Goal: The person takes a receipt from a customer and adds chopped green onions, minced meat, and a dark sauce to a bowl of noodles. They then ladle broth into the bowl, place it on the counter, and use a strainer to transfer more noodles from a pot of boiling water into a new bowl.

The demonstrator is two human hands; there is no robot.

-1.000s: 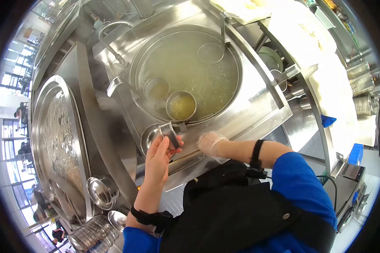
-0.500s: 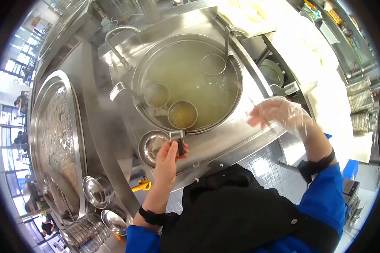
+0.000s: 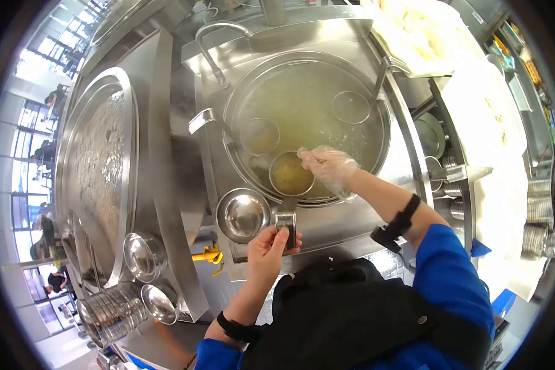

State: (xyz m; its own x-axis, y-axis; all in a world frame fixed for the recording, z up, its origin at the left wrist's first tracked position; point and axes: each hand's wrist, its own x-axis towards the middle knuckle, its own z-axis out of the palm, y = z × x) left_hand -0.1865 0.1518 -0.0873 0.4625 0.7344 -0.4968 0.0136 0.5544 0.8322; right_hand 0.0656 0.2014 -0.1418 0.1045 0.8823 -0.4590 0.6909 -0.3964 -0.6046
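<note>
Left hand point(image 3: 270, 245) grips the strainer handle point(image 3: 287, 221) at lower centre, its long axis running up-frame to the strainer basket point(image 3: 291, 174) in the pot point(image 3: 382, 132). Gloved right hand point(image 3: 328, 166), fingers loosely curled, hovers beside the basket's right rim.

Stainless steel counter point(image 3: 166, 185), bright windows point(image 3: 28, 166) at left; stacked metal bowls point(image 3: 108, 311), white cloth point(image 3: 493, 123) at right

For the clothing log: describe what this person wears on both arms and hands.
The right hand is covered by a thin, clear, crinkled disposable glove; the left hand is bare. Each forearm carries a black strap, right strap and left strap, just before the cuff. Both blue sleeves are bright blue and long. A black apron covers the front of the body.
</note>
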